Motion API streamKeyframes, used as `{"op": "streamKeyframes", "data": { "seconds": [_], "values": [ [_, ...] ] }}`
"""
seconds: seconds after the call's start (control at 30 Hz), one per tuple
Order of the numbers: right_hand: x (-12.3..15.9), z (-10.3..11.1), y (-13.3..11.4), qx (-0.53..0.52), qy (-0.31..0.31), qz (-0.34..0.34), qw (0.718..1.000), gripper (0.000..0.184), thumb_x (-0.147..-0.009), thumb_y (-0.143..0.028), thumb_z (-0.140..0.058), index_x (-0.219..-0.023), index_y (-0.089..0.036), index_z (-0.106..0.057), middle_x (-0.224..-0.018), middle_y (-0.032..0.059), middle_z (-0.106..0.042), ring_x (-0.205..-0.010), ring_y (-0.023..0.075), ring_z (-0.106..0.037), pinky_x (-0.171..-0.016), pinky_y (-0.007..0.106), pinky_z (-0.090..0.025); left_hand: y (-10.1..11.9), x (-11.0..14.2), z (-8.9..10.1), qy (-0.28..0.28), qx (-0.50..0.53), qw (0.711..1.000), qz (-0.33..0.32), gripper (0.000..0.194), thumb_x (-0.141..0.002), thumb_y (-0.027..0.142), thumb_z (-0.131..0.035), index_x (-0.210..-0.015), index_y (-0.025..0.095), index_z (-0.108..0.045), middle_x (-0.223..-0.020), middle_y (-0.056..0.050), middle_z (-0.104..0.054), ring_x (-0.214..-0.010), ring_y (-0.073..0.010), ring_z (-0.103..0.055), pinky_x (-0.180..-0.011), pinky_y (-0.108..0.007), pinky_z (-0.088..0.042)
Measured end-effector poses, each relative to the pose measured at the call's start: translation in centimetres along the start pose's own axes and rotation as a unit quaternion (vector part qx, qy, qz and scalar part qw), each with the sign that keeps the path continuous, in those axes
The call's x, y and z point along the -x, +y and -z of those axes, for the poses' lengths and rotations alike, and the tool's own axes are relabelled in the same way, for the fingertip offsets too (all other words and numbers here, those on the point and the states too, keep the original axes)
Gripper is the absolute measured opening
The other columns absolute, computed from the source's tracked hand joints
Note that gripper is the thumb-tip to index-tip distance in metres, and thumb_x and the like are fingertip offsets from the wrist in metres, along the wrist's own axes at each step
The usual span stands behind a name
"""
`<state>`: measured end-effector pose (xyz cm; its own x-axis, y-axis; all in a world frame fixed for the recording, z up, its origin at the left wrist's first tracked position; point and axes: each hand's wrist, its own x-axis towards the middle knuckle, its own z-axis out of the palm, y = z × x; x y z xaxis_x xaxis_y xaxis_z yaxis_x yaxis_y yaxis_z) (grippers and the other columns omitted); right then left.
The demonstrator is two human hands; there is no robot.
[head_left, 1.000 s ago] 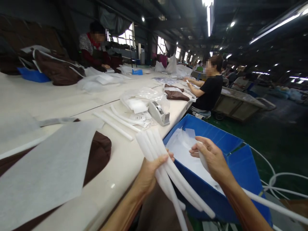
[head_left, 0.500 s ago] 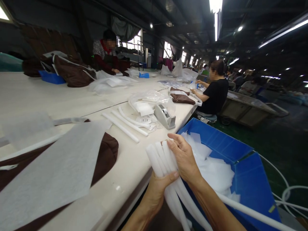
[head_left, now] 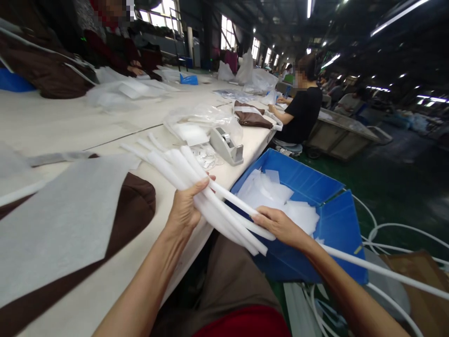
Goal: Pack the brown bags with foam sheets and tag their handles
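A bundle of several white foam rods point(head_left: 224, 213) slants over the table's edge, and my left hand point(head_left: 189, 201) is wrapped round its middle. To the right, my right hand point(head_left: 275, 223) pinches one thinner white foam rod whose other end runs into the bundle at my left hand. A long white foam rod point(head_left: 382, 271) comes out beyond my right forearm toward the right edge; whether it joins the pinched one is hidden by the arm. Loose foam rods lie on the table behind the bundle, partly covered by it.
A blue bin point(head_left: 336, 224) of white sheets stands right of the table point(head_left: 115, 215). A tape dispenser point(head_left: 226, 147) and plastic bags point(head_left: 206, 119) sit beyond my hands. Left lies a brown bag point(head_left: 140, 199) under a pale sheet point(head_left: 73, 224). A person in black point(head_left: 303, 107) works farther back.
My left hand has moved left with the bundle, which has turned to lie more slanted over the table. My right hand has left the bundle's top and moved down onto one rod. The view has shifted.
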<state>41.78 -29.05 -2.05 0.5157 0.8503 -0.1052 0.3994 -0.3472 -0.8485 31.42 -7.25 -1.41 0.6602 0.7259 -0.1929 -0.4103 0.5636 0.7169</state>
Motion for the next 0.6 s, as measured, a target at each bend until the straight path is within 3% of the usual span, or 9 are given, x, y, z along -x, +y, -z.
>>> {"op": "streamKeyframes", "data": {
  "seconds": [0.23, 0.3, 0.37, 0.47, 0.6],
  "values": [
    [4.7, 1.5, 2.1, -0.012, 0.028, -0.057, 0.998, 0.029, -0.094, -0.042, -0.051, -0.102, -0.020, -0.068, -0.083, 0.0005, -0.062, -0.076, 0.0172, -0.058, -0.072, 0.027, -0.042, 1.0, -1.7, -0.2, 0.024, 0.021, 0.999, -0.026, 0.029, -0.052, 0.008, -0.080, -0.081, 0.008, -0.072, -0.076, -0.006, -0.073, -0.058, -0.0149, -0.062, -0.054, -0.023, -0.056],
    [5.0, 0.9, 2.4, 0.008, 0.043, -0.048, 0.998, 0.025, -0.092, -0.039, -0.053, -0.099, -0.020, -0.068, -0.084, 0.0010, -0.063, -0.078, 0.0178, -0.058, -0.074, 0.028, -0.043, 1.0, -1.8, -0.4, 0.023, 0.021, 0.999, -0.027, 0.029, -0.052, 0.007, -0.080, -0.080, 0.007, -0.072, -0.076, -0.006, -0.073, -0.058, -0.0146, -0.062, -0.054, -0.023, -0.056],
    [4.6, 0.2, 2.8, -0.006, 0.104, -0.049, 0.993, 0.019, -0.086, -0.037, -0.059, -0.085, -0.020, -0.069, -0.078, 0.0012, -0.062, -0.076, 0.0183, -0.055, -0.070, 0.029, -0.042, 0.8, -1.4, -0.7, 0.027, 0.017, 0.999, -0.031, 0.029, -0.053, 0.008, -0.080, -0.081, 0.007, -0.072, -0.076, -0.006, -0.073, -0.057, -0.0140, -0.061, -0.053, -0.023, -0.055],
    [3.5, -0.2, 3.7, -0.090, 0.235, -0.081, 0.964, 0.025, -0.078, -0.040, -0.062, -0.061, -0.021, -0.057, -0.058, 0.0001, -0.048, -0.058, 0.0160, -0.043, -0.053, 0.028, -0.035, 0.1, -0.1, -0.8, 0.030, 0.008, 0.999, -0.021, 0.028, -0.053, 0.010, -0.082, -0.079, 0.008, -0.072, -0.073, -0.006, -0.072, -0.054, -0.0138, -0.060, -0.050, -0.023, -0.054],
    [3.5, 2.0, 6.4, -0.198, 0.307, -0.107, 0.924, 0.036, -0.079, -0.054, -0.047, -0.058, -0.028, -0.035, -0.050, -0.0079, -0.019, -0.039, 0.0110, -0.020, -0.036, 0.027, -0.021, -0.1, 0.6, -0.1, 0.051, 0.035, 0.998, 0.005, 0.029, -0.056, 0.014, -0.084, -0.083, 0.008, -0.072, -0.072, -0.006, -0.072, -0.053, -0.0134, -0.060, -0.049, -0.022, -0.053]
  ]
}}
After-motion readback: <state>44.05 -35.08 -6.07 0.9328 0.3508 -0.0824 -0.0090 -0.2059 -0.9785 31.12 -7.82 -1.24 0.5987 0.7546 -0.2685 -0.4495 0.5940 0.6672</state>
